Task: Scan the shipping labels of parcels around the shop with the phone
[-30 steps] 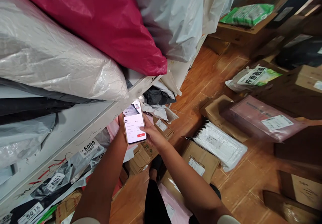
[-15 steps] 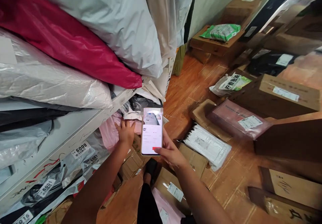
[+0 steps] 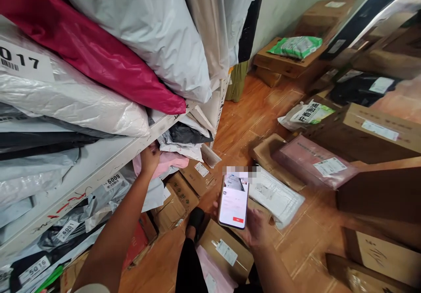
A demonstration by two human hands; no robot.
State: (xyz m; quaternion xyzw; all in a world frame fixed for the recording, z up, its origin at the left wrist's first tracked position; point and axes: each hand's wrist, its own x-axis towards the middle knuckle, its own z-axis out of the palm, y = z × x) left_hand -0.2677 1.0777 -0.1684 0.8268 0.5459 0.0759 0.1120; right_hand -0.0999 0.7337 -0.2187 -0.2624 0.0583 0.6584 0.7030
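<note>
In my right hand point(image 3: 258, 229) is a smartphone point(image 3: 233, 205), held upright with its lit screen facing me. A red button glows near the bottom of the screen. My left hand point(image 3: 150, 159) reaches under the edge of the upper white shelf point(image 3: 131, 150), over a pink plastic mailer bag point(image 3: 173, 160). The fingers of that hand are mostly hidden among the bags, so their grip does not show. Just right of it lie white and black mailer bags point(image 3: 189, 134) in a stack.
Large grey and magenta mailer bags point(image 3: 115, 60) bulge from the upper shelf. Cardboard boxes point(image 3: 226, 247) lie around my feet. On the right floor are a white bubble-wrapped parcel point(image 3: 276, 192), a pink parcel point(image 3: 315, 161) and a large box point(image 3: 371, 130). A green bag point(image 3: 296, 46) tops a box at the back.
My left hand has moved left and deeper under the shelf; its fingers were spread on the pink bag before. The phone has moved right and down, and my right thumb has left its screen.
</note>
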